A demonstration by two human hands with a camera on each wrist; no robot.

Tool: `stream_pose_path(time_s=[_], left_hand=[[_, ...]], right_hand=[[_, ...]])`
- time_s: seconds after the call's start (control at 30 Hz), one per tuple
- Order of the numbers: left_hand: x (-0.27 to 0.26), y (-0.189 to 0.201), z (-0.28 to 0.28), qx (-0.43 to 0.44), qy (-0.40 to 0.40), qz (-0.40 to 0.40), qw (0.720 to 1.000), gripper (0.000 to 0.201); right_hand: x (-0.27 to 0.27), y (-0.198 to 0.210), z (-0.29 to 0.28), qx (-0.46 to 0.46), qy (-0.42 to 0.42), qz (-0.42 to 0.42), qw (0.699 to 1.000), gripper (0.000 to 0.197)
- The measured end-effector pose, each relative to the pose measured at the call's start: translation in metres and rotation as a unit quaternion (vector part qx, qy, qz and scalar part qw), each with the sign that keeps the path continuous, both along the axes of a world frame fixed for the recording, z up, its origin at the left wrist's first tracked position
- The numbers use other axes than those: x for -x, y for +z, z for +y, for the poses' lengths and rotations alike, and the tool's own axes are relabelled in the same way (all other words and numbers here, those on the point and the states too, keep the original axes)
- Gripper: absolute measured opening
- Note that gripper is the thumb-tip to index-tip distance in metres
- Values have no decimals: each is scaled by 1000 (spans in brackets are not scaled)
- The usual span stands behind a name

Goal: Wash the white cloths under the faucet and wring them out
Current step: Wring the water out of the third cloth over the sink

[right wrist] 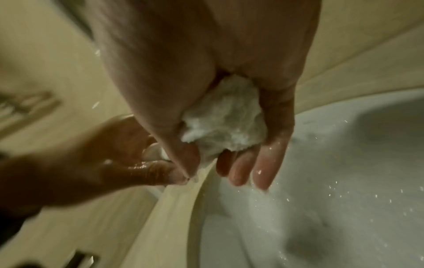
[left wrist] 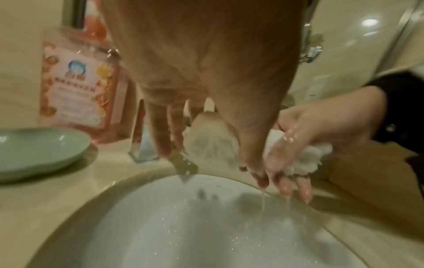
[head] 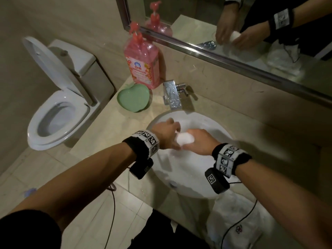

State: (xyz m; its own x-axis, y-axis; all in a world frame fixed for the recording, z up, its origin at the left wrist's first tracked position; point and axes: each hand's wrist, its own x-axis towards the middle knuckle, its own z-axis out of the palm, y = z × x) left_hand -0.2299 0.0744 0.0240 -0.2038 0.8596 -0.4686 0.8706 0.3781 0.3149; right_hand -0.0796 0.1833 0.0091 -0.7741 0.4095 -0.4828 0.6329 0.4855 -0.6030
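Observation:
A wet white cloth (head: 185, 139) is bunched into a ball between both hands over the white sink basin (head: 190, 173). My left hand (head: 172, 135) grips its left end, and my right hand (head: 195, 141) grips its right end. In the right wrist view, the cloth (right wrist: 226, 123) sits between the thumb and fingers of the right hand (right wrist: 218, 168). In the left wrist view, water drips from both hands and the cloth (left wrist: 210, 143) into the basin (left wrist: 183, 226). The chrome faucet (head: 171, 95) stands behind the basin; I see no stream from it.
A pink soap bottle (head: 142, 63) and a green heart-shaped dish (head: 133, 97) stand left of the faucet. Another white cloth (head: 237, 223) lies on the counter at the front right. A toilet (head: 59, 112) with its lid up is at the left. A mirror (head: 251, 33) runs along the back.

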Motion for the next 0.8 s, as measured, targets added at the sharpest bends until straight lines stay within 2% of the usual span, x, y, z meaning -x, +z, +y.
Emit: stream_pose_path(time_s=[0.07,0.13,0.2,0.27,0.3,0.33,0.4,0.47,0.57,0.67,0.8], left_hand=[[-2,9,-6,-135,-38,61,988,61],[-6,14,-11,-203,-92,114,968,60],[-17,17,-17,-173,-118,144,967,80],[-27,21,-18,-143,-107,174,968,97],[-31,26,-17,-145,-93,186,967,94],[-33,33,-14,-154,-82,197,965,83],[-35,46,-10,-183,-78,215,956,48],[-35,59,-8,-201,-95,223,949,26],[-37,76,-3,-179,-131,233,947,19],[-38,86,1,-121,-144,232,954,20],[-38,78,3,-58,-101,204,972,31]], right_hand=[[-4,4,6,168,-120,2,978,26],[-6,10,13,255,-163,10,953,28],[-7,20,15,291,-151,12,945,28],[-7,32,13,310,-137,19,940,28],[-8,37,11,326,-132,23,936,30],[-9,43,9,343,-127,28,930,34],[-13,53,7,370,-113,29,922,45],[-17,62,5,371,-91,14,924,46],[-23,72,0,343,-80,2,936,37],[-23,75,-4,289,-85,2,954,33],[-20,64,-12,153,-91,17,984,32]])
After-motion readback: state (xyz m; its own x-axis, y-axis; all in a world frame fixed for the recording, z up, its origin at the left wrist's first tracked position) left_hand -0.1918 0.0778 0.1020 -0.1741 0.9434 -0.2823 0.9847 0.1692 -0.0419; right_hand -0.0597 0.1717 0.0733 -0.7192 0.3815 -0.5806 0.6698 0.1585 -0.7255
